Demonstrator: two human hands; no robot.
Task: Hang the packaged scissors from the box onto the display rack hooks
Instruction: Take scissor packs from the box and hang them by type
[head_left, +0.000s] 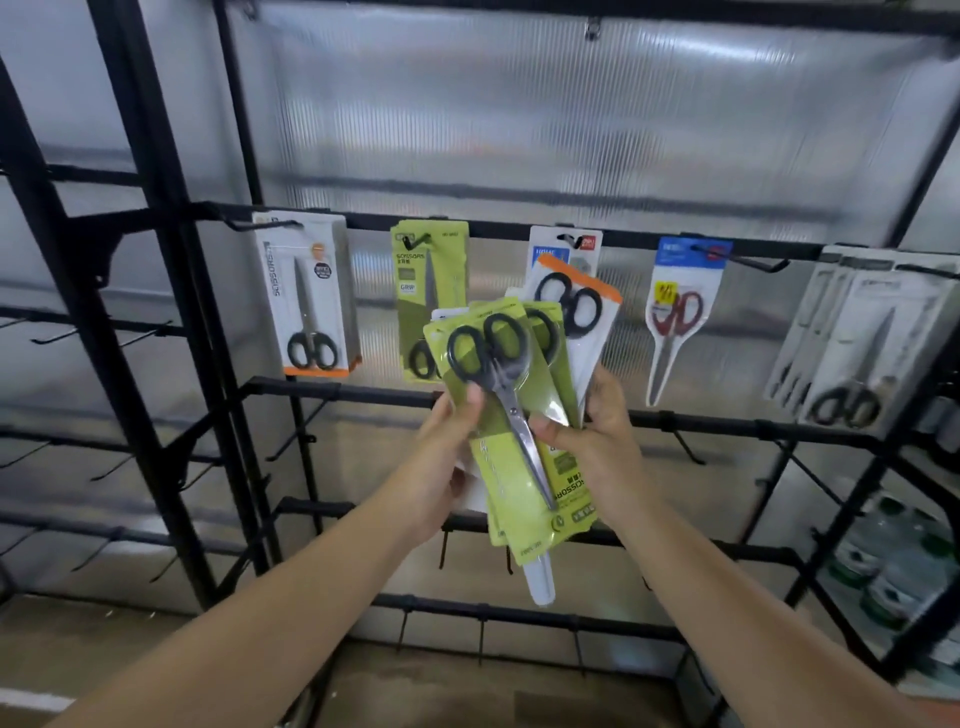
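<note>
Nearest: both hands hold a fanned bunch of scissor pkgs upside down, handles up, in front of the rack. Left hand (447, 447) has thumb curled over the front green pack (511, 415), its grip closed on it. Right hand (592, 441) pinches the packs behind, incl. an orange-edged pack (582, 306), thumb on the front.

To do it well, I'd say: peel one pack off w/ left hand, flip it so the hang hole is up, keep the rest clamped in right.

Further back, the matching hung green pack (428, 291) is on its hook (418, 240); probably thread it there, level.
</note>
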